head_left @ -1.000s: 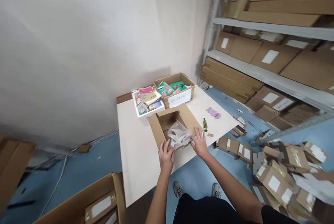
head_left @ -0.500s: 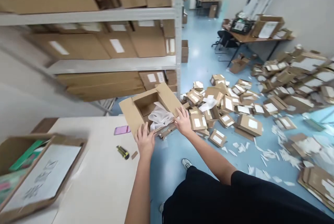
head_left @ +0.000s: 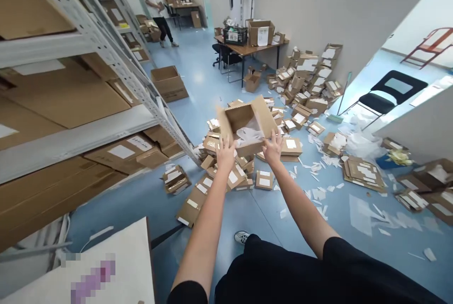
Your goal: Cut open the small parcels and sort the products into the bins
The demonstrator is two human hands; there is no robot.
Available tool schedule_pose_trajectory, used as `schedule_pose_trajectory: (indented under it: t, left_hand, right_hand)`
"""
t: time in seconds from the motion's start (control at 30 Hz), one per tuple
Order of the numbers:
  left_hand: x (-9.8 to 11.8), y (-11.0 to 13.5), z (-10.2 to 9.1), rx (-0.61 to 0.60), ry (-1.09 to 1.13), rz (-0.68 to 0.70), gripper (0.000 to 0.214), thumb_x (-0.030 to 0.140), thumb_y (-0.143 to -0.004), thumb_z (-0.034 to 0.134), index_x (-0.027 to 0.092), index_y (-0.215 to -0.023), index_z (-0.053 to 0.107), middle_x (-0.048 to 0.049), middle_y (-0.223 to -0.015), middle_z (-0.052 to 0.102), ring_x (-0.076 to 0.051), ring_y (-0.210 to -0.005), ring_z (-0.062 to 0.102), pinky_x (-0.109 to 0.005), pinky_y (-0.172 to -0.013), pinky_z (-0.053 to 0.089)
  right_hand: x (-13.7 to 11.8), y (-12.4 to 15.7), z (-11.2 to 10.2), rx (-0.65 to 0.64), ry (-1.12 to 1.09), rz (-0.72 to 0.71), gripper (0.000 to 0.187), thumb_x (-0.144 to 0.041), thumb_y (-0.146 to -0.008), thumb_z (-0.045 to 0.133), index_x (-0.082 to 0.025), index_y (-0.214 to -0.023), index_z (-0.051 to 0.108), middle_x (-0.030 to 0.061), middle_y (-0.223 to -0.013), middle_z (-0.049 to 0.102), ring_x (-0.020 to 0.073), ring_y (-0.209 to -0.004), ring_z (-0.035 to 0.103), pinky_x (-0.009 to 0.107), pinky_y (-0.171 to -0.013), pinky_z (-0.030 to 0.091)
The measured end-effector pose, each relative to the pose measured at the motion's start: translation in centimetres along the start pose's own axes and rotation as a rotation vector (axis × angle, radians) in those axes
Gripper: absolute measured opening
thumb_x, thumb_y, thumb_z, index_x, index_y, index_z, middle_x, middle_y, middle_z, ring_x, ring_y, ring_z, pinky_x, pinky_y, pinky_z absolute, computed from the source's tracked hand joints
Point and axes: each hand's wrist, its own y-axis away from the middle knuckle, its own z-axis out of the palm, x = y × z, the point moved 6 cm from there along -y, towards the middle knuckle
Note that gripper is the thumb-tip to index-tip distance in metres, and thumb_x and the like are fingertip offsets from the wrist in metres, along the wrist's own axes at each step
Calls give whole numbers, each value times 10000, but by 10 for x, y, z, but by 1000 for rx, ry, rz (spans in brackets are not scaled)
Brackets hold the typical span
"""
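Note:
Between my two hands I hold an open cardboard box (head_left: 243, 114) out in front of me, its flaps spread to the sides. Crumpled white packing paper (head_left: 249, 135) lies inside it. My left hand (head_left: 225, 154) grips the near left side, fingers over the edge. At the near right corner my right hand (head_left: 272, 147) clasps the box by its flap. Below and behind the box, a heap of small cardboard boxes (head_left: 233, 177) with white labels covers the floor.
Metal shelving (head_left: 141, 89) loaded with cartons rises on the left. A white table (head_left: 129, 266) is at lower left. More boxes pile by the wall (head_left: 354, 2), near a wooden desk (head_left: 247, 49) and a black chair (head_left: 384, 101). Paper scraps litter the floor. A person (head_left: 152, 4) stands far back.
My view and body have turned right, away from the white table. The box has swung with both hands out over the heap. A person has come into view at the back.

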Motion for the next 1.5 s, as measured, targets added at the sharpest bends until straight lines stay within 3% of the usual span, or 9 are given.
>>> schedule_pose_trajectory:
  t: [0.13,0.3,0.5,0.7,0.87,1.03,1.23,1.37,1.5]
  left_hand:
    - [28,-17,7,-14,-14,37,669,103,-899,552,253,-1550,513,-73,-1757,234,-377,-1630,95,-642,-1280,231]
    - [11,3,-4,-37,-39,-21,604,190,-927,569,270,-1525,532,-63,-1736,295,-367,-1611,203,-572,-1265,346]
    - [-41,49,-41,50,-50,-150,585,206,-944,558,234,-1528,532,-98,-1718,326,-369,-1601,232,-570,-1262,355]
    - [-98,144,-98,127,-134,-388,600,206,-944,574,260,-1540,521,-76,-1730,306,-357,-1599,238,-562,-1262,353]
    - [-142,280,-154,191,-208,-688,611,202,-956,569,280,-1558,497,-68,-1742,277,-354,-1599,234,-546,-1234,390]
    - [-136,473,-205,278,-320,-1077,651,239,-949,618,289,-1580,465,-78,-1745,265,-381,-1598,226,-568,-1213,407]
    - [-44,714,-240,425,-423,-1493,618,271,-975,579,270,-1581,458,-108,-1738,272,-383,-1596,234,-556,-1158,463]
    - [42,845,-238,545,-439,-1713,613,278,-975,581,261,-1577,466,-120,-1732,281,-385,-1595,237,-557,-1168,452]
    - [126,944,-223,621,-445,-1873,618,277,-965,593,254,-1571,473,-123,-1730,288,-387,-1595,238,-562,-1185,434]
  right_hand:
    - [35,-12,-10,56,55,73,540,-177,-857,627,-202,-1396,650,115,-1753,184,411,-1609,28,700,-1230,173]
    - [16,-12,-2,30,30,27,527,-177,-866,578,-182,-1388,649,128,-1717,285,399,-1602,117,623,-1231,277]
    - [-75,-15,18,-55,-78,-155,523,-187,-892,573,-178,-1413,626,122,-1723,259,387,-1605,118,590,-1251,269]
    - [-223,21,57,-210,-253,-504,589,-201,-879,623,-195,-1467,585,117,-1742,209,415,-1599,122,619,-1243,270]
    - [-366,112,78,-333,-410,-832,624,-225,-891,617,-209,-1511,546,114,-1741,210,423,-1595,117,632,-1212,310]
    - [-484,271,59,-514,-491,-1151,670,-240,-899,619,-227,-1556,490,127,-1741,201,429,-1592,123,619,-1175,359]
    - [-540,500,-14,-707,-601,-1522,715,-262,-909,636,-238,-1594,429,148,-1747,166,427,-1589,148,618,-1180,348]
    - [-537,641,-76,-800,-641,-1707,700,-258,-920,641,-254,-1589,437,140,-1748,170,413,-1597,137,598,-1185,345]
    - [-514,759,-138,-875,-649,-1879,713,-243,-910,670,-259,-1587,446,137,-1746,181,399,-1606,126,572,-1209,322]
